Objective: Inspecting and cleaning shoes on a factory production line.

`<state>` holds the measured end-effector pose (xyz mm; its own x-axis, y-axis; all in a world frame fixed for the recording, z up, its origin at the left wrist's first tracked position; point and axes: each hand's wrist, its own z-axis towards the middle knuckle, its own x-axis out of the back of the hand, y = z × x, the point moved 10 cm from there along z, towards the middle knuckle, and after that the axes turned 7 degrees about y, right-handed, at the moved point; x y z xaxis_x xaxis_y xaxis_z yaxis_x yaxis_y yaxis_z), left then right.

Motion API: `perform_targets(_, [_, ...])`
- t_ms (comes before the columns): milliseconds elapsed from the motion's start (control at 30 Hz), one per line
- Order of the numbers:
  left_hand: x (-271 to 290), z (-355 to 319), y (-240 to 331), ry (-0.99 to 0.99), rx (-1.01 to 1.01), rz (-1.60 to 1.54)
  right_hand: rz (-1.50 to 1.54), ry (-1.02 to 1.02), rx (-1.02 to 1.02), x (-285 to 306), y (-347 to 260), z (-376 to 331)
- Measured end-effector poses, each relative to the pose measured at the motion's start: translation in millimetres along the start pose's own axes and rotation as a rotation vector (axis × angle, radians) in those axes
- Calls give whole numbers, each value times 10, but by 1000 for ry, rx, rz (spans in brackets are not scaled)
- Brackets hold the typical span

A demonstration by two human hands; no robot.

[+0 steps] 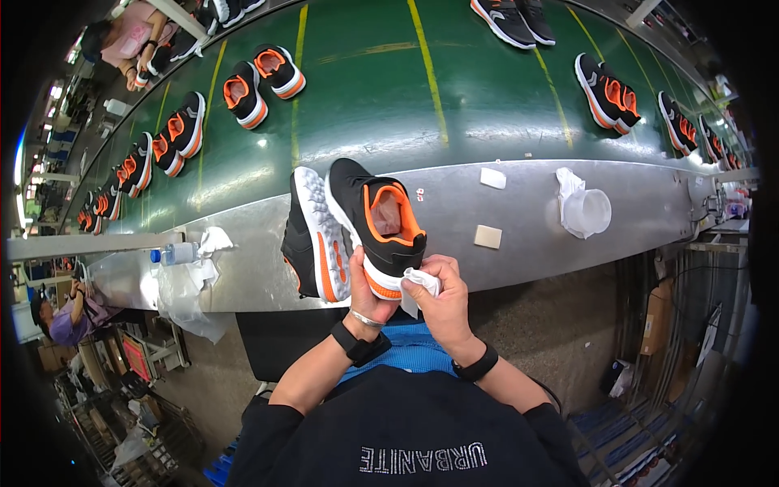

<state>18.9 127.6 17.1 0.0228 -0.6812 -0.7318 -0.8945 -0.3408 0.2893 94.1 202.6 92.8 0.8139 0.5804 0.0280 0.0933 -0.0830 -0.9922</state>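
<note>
A black sneaker (357, 188) with orange lining and a white-and-orange sole is held over the metal ledge, its heel toward me. My left hand (370, 290) grips it from below at the heel and sole. In my right hand (446, 304) a white cloth (423, 281) is pinched between thumb and fingers, pressed against the heel's side. Left of it a second sneaker (318, 231) lies on its side on the ledge, showing its grey-white and orange sole; its upper is partly hidden.
Beyond the steel ledge (535, 211) runs a green conveyor belt (357, 105) carrying several pairs of sneakers (246, 95). A beige block (488, 236), a white block (492, 178) and a white tub (586, 213) stand right. A plastic bottle (174, 254) lies left. Another person (134, 40) works across the belt.
</note>
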Motion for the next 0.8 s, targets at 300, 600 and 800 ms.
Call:
perform_targets(300, [129, 146, 29, 77, -40, -7, 629, 138, -388, -54, 355, 12])
perform_targets(600, [-8, 13, -17, 56, 53, -55, 443, 269, -411, 85, 575, 195])
perform_targets(800, [-434, -102, -10, -155, 185, -57, 460, 204, -295, 415, 324, 267])
